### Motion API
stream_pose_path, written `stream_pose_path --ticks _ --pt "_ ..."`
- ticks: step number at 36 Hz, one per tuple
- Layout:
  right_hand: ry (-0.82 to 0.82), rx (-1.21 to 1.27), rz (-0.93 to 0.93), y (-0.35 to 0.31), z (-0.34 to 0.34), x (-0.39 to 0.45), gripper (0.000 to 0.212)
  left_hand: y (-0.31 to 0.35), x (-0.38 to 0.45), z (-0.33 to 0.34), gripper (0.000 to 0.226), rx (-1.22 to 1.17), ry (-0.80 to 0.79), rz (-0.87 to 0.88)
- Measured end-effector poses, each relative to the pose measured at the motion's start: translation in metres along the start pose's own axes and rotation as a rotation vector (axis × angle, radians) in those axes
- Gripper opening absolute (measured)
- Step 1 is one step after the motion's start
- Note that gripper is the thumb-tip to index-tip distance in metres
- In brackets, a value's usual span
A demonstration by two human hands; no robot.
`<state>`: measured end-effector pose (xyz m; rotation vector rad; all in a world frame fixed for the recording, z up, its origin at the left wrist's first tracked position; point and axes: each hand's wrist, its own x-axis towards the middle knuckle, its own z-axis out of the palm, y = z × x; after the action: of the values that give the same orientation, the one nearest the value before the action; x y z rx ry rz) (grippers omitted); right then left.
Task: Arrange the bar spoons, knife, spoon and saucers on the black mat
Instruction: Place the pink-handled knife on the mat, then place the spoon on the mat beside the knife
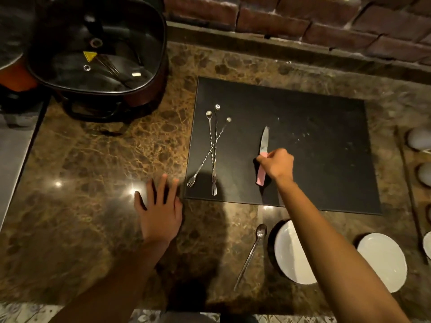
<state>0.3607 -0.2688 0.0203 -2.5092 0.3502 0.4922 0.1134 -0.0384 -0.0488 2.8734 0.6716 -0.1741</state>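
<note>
The black mat [314, 127] lies on the marble counter. Three twisted bar spoons [213, 145] with fork ends lie crossed on its left part. My right hand [277, 163] is shut on the pink handle of a knife [264, 141], whose blade points away from me over the mat. My left hand [161, 206] rests flat and open on the counter just left of the mat's near corner. A long spoon [251, 252] lies on the counter below the mat. Two white saucers [291, 252] [382, 259] sit near the front edge, the left one partly hidden by my right arm.
A large dark pan with a glass lid [98, 47] stands at the back left. A brick wall [303, 24] runs along the back. A wooden tray [417, 183] with pale round objects sits at the right edge. The counter's front edge is near my body.
</note>
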Motion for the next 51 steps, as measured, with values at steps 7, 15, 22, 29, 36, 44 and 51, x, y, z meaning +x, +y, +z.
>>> stream_pose_path --ticks 7,15,22,29,36,44,51 --pt "-0.004 -0.031 -0.003 -0.016 0.007 0.018 0.038 -0.001 0.001 0.002 0.057 0.014 -0.029 -0.01" --pt "-0.029 -0.063 -0.06 -0.015 0.014 0.004 0.036 0.0 0.001 0.001 0.056 0.01 -0.016 -0.013" --pt "0.021 0.046 -0.049 -0.009 0.007 -0.013 0.044 -0.002 0.001 0.004 0.056 0.004 -0.029 -0.014" --pt "0.047 0.111 0.033 0.039 0.0 -0.098 0.019 -0.002 0.001 0.006 0.056 -0.018 -0.016 -0.012" --pt "-0.111 -0.07 0.081 0.091 0.019 -0.196 0.022 -0.003 0.0 0.002 0.059 -0.025 -0.031 -0.002" --pt "-0.086 -0.172 0.152 0.1 0.041 -0.22 0.019 0.0 -0.001 0.0 0.061 -0.041 -0.024 0.005" --pt "-0.107 -0.106 0.191 0.098 0.041 -0.228 0.022 -0.003 -0.002 0.007 0.056 -0.03 0.074 0.032"
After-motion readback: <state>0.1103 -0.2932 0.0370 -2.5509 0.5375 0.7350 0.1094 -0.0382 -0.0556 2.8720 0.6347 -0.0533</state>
